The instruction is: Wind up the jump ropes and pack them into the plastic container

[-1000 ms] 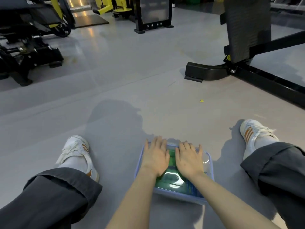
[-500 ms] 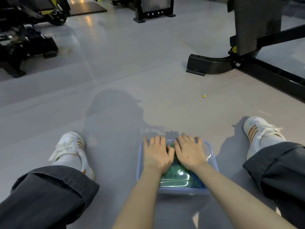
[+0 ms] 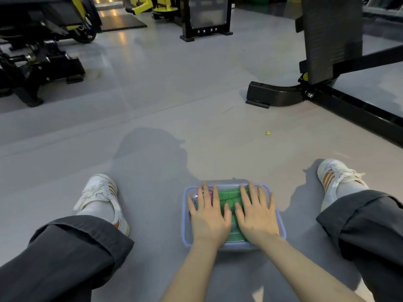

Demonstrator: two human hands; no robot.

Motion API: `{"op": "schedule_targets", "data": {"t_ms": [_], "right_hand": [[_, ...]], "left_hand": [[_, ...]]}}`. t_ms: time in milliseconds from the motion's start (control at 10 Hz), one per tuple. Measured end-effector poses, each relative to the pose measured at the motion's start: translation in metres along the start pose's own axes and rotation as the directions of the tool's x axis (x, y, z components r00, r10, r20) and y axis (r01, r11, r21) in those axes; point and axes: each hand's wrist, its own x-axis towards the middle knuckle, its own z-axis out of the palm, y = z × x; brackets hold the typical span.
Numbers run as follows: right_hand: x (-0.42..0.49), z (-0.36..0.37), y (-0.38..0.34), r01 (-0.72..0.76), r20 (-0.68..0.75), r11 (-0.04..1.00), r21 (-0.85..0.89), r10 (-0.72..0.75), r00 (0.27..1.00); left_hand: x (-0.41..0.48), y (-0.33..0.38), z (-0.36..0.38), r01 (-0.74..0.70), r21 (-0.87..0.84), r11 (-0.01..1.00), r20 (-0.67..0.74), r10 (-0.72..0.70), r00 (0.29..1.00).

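Sitting posture: a person sits on the grey floor (image 3: 174,105) with legs spread wide, and both bare forearms reach forward between them.
Left hand (image 3: 208,216): lies flat, palm down, on the left half of the container's clear lid (image 3: 232,188), fingers straight and slightly spread, gripping nothing.
Right hand (image 3: 256,216): lies flat in the same way on the right half of the lid, fingers straight and pointing away from the body.
Hands together: they sit side by side with the thumbs nearly meeting over the middle of the lid, and a narrow gap shows between them.
Plastic container (image 3: 184,223): a clear rectangular box with a pale blue rim stands on the floor between the legs, closer to the right leg, with the lid on top.
Jump ropes (image 3: 229,198): a green mass shows through the lid between and beyond the fingers; a pinkish bit (image 3: 209,192) shows under the left fingers, too blurred to name.
Trouser legs: dark grey fabric, the left (image 3: 65,258) and the right (image 3: 370,225), with the cuffs turned up.
Shoes: white trainers with orange stripes, the left (image 3: 102,192) and the right (image 3: 335,177), toes pointing away.
Shadow (image 3: 152,153): a dark shape falls on the floor just beyond the container.
Yellow scrap (image 3: 267,133): a tiny piece lies alone on the floor further out.
Black machine base (image 3: 272,94): rests on the floor at the right, under a dark upright panel (image 3: 329,35).
Far left: black gym machines (image 3: 39,62).
Far back: a black stand (image 3: 207,18) and yellow frames (image 3: 141,7).
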Motion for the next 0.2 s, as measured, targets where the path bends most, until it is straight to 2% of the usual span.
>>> {"op": "schedule_targets", "data": {"t_ms": [100, 200], "right_hand": [[0.017, -0.006, 0.000, 0.084, 0.073, 0.996, -0.013, -0.083, 0.994], [0.028, -0.013, -0.003, 0.088, 0.137, 0.995, -0.036, -0.082, 0.987]], "left_hand": [[0.014, -0.001, -0.002, 0.039, 0.003, 0.999, 0.086, -0.039, 0.996], [0.020, -0.003, -0.011, 0.108, 0.009, 0.994, 0.123, -0.108, 0.986]]}}
